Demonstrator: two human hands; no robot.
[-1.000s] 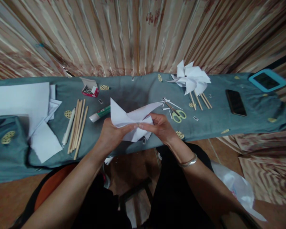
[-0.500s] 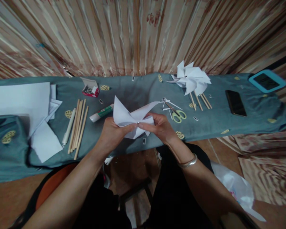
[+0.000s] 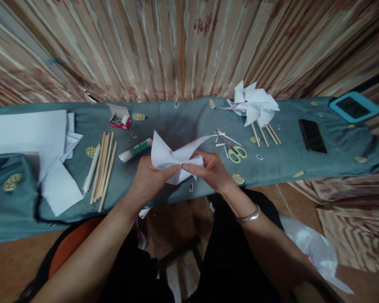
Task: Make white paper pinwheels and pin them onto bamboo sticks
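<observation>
A white paper pinwheel (image 3: 164, 156) with curled blades is held above the near edge of the cloth-covered table. My left hand (image 3: 149, 174) is closed on its left side, the thumb at the centre. From the right, my right hand (image 3: 212, 168) grips it too, and its thumb tip meets the left one over the middle. The thumbs cover most of the centre; whatever is under them is hidden. Just left of the pinwheel lies a glue stick (image 3: 135, 150). Scissors (image 3: 235, 152) with light green handles rest to the right, among thin paper strips (image 3: 229, 137).
Finished pinwheels (image 3: 254, 103) on wooden sticks lie at the back right, near a black phone (image 3: 312, 136) and a blue-framed device (image 3: 354, 107). On the left are wooden sticks (image 3: 102, 168), a white pen (image 3: 91, 170), paper sheets (image 3: 28, 130) and a small red box (image 3: 120, 120) of metal pieces.
The pinwheel's upper left blade tip has dipped slightly. My thumbs have closed over the small shiny spot at its centre; both hands otherwise stay in place.
</observation>
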